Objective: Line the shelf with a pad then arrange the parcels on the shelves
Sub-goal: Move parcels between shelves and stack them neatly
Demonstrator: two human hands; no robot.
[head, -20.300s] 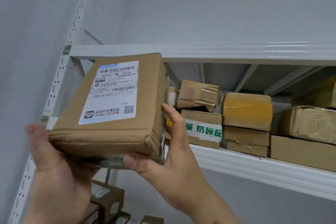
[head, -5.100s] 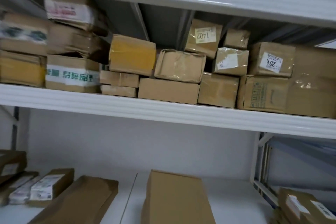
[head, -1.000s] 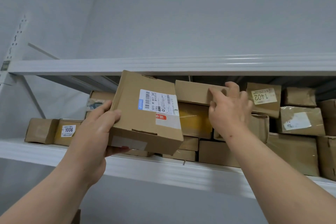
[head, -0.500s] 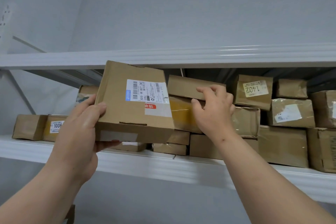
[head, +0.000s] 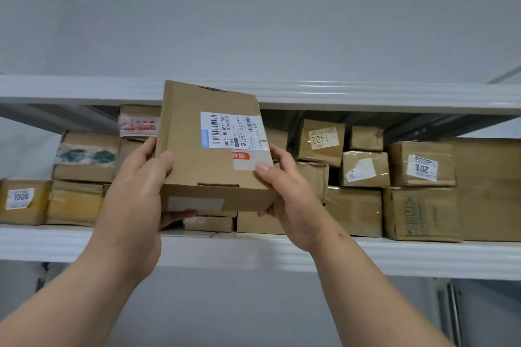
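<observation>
Both hands hold one flat cardboard parcel (head: 208,149) up in front of the middle shelf (head: 253,251), its labelled face toward the camera and its top edge tilted back against the beam of the upper shelf (head: 366,93). The left hand (head: 135,194) wraps the parcel's left edge, thumb pressed on the front face and fingers curled underneath. The right hand (head: 287,194) clasps the lower right corner, thumb on the tape patch; its other fingers are behind the box, so how widely they spread cannot be told. Behind, the middle shelf is packed with stacked parcels, among them a box marked 1402 (head: 321,141) and a box marked 1006 (head: 24,201).
</observation>
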